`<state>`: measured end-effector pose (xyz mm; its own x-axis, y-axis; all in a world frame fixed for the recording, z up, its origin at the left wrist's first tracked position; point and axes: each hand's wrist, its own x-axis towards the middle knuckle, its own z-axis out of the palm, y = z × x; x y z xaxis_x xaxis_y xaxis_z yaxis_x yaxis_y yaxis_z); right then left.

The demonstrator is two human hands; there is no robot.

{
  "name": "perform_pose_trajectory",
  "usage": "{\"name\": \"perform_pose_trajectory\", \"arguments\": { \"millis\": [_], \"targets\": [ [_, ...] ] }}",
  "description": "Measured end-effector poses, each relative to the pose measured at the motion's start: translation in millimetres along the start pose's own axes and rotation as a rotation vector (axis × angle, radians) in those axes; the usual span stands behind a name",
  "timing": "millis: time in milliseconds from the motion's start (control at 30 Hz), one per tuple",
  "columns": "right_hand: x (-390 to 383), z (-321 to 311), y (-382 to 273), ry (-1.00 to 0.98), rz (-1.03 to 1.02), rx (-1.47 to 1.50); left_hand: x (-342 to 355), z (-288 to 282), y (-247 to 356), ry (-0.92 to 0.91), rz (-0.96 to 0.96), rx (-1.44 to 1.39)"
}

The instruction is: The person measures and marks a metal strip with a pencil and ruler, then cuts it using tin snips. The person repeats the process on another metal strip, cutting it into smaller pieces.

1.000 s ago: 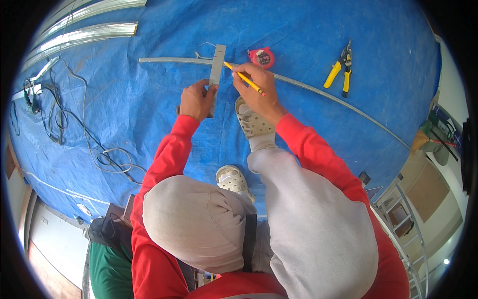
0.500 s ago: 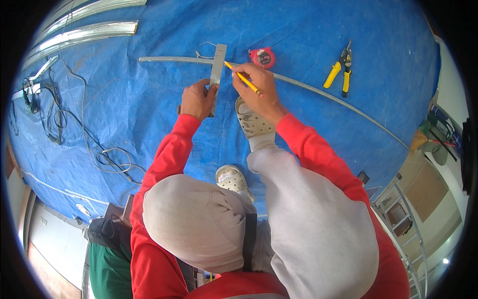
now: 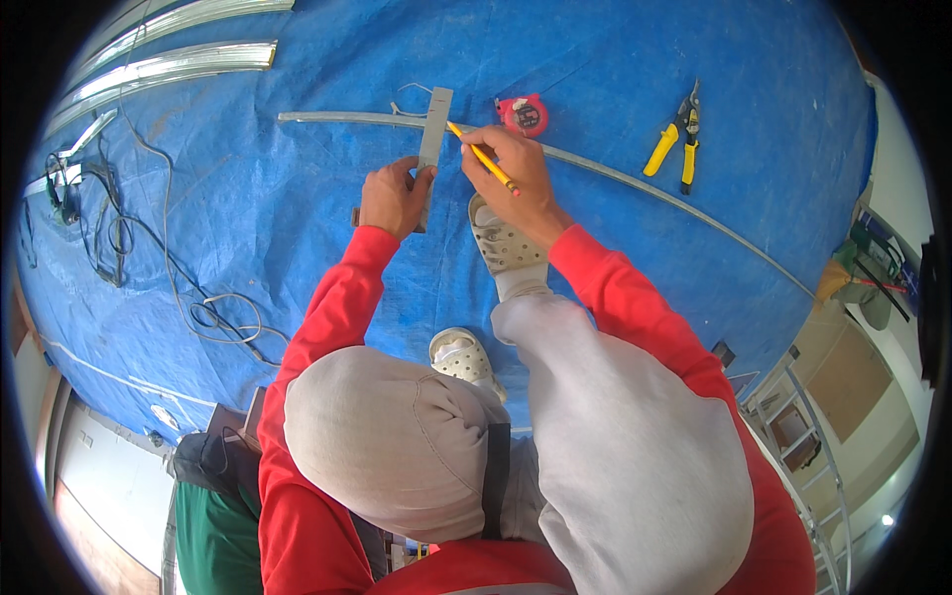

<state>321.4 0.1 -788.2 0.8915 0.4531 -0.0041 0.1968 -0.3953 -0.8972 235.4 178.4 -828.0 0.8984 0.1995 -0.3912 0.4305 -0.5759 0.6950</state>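
My left hand [image 3: 395, 198] is closed on a metal square [image 3: 434, 129], its thumb pressed on the flat grey blade. The blade lies across a long thin metal strip [image 3: 605, 169] on the floor; a short end piece of the square shows beside my wrist, and the part between is hidden under the hand. In my right hand [image 3: 511, 178] a yellow pencil [image 3: 486, 162] is pinched, its tip close to the blade's right edge at the strip. A pink tape measure [image 3: 524, 115] sits just beyond my right fingers.
A blue tarp [image 3: 327, 40] covers the floor. Yellow-handled snips [image 3: 677, 139] lie to the right. Shiny metal channels [image 3: 178, 64] and tangled cables [image 3: 119, 218] are at left. My beige clogs [image 3: 506, 243] stand near the strip; a ladder [image 3: 808, 436] is at lower right.
Almost nothing differs. The pencil's back end has shifted very slightly to the left, while the square and my left hand stay in place.
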Motion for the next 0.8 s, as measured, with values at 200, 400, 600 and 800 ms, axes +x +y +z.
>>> {"name": "perform_pose_trajectory", "arguments": {
  "millis": [200,400,600,800],
  "targets": [
    [0.5,-1.5,-2.4,-0.016,-0.019,-0.037,0.3,-0.6,0.4,0.008,0.019,0.015],
    [-14.1,0.5,-10.6,-0.130,0.041,-0.008,1.7,0.0,-1.6,0.005,0.011,0.010],
    [-28.9,1.8,-18.0,-0.090,0.086,0.034,-0.1,-0.3,-0.3,0.022,0.005,-0.007],
    [3.1,-12.8,-10.2,0.065,-0.071,-0.131,-0.6,-2.1,3.2,0.009,-0.024,-0.006]
  ]
}}
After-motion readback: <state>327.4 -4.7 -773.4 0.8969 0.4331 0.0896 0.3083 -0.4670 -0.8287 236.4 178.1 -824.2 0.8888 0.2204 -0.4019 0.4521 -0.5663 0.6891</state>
